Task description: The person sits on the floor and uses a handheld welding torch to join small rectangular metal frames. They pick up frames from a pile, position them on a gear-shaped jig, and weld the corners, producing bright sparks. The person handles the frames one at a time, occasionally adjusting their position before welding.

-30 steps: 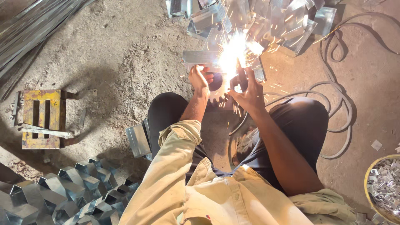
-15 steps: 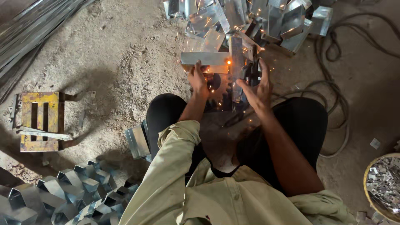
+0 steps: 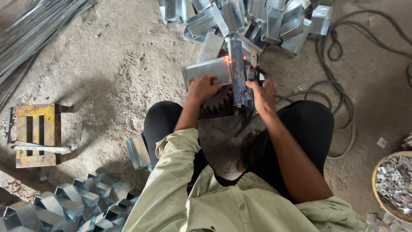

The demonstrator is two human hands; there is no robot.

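Observation:
I squat on a dirt floor. My left hand grips the near edge of a flat, shiny galvanized metal piece lying in front of me. My right hand is closed on a dark welding holder beside a long blue-tinted metal strip that stands against the piece. A few orange sparks glow at the joint between them. Under my hands lies a dark toothed gear.
A heap of bent metal boxes lies beyond my hands. Grey cables loop at the right. A yellow metal jig sits left, folded metal shapes lower left, a basket of small metal bits at right, long strips upper left.
The bright welding flash of a second ago has died to a few sparks. My right hand has shifted up along the blue strip; my left hand still holds the flat piece.

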